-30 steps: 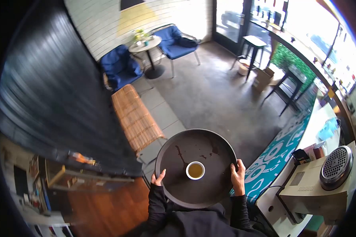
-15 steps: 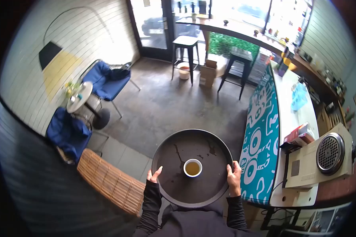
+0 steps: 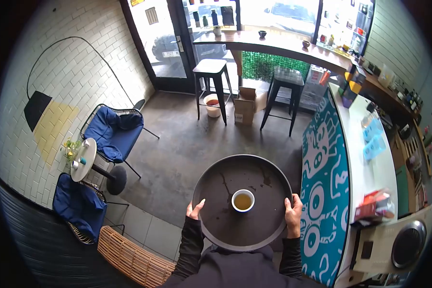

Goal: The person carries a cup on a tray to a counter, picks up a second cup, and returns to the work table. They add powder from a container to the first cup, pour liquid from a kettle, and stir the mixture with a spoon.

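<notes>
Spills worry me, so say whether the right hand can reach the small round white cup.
Probably not while holding on: the right hand is busy gripping the round dark tray. Nothing blocks the cup, but letting go would leave the tray to the left hand.

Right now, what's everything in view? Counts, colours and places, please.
tray: 1, dark, lower centre
cup: 1, white, on the tray
chairs: 2, blue, left
table: 1, pale, between chairs
bench: 1, tan, lower left
stools: 2, dark-legged, upper centre
bucket: 1, white, by left stool
cardboard box: 1, brown, between stools
counter: 1, white and teal, right
machine: 1, beige, lower right
door: 1, dark-framed, upper left
small items: uncounted, mixed, upper right
hands: 2, black-sleeved, gripping tray rim
</notes>
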Demonstrator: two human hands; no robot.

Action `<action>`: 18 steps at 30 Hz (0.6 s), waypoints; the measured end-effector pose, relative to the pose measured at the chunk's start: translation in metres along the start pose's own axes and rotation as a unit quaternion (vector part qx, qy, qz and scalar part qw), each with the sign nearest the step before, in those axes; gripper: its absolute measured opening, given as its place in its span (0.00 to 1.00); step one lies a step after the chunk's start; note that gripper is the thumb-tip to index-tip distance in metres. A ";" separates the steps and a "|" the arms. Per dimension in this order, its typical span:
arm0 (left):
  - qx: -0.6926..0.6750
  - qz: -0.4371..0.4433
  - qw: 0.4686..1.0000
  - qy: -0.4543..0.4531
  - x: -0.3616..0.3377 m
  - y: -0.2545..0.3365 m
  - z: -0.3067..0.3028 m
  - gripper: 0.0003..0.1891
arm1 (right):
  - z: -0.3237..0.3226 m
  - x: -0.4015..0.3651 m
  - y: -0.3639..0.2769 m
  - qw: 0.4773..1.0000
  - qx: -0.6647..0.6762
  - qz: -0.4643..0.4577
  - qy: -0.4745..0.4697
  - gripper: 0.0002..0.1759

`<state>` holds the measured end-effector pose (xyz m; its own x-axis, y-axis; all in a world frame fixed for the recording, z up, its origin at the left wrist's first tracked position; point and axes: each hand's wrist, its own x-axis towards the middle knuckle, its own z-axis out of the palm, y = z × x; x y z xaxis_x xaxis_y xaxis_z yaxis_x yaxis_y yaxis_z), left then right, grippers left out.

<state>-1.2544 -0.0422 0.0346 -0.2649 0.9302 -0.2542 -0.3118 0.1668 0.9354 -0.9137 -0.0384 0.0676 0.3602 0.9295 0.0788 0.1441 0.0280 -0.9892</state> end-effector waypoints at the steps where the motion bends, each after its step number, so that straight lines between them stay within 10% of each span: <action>1: -0.011 0.004 1.000 -0.005 0.021 0.001 0.008 0.24 | 0.006 0.019 -0.003 1.000 -0.003 -0.004 0.003 0.02; 18: 0.027 -0.005 0.996 -0.080 0.313 0.025 0.148 0.23 | 0.061 0.291 -0.001 0.997 -0.006 0.026 0.067 0.03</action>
<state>-1.2101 0.3018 0.0151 -0.1113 0.9678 -0.2258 -0.2637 0.1903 0.9456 -0.8650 0.2543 0.0841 0.4870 0.8723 0.0442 0.1337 -0.0244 -0.9907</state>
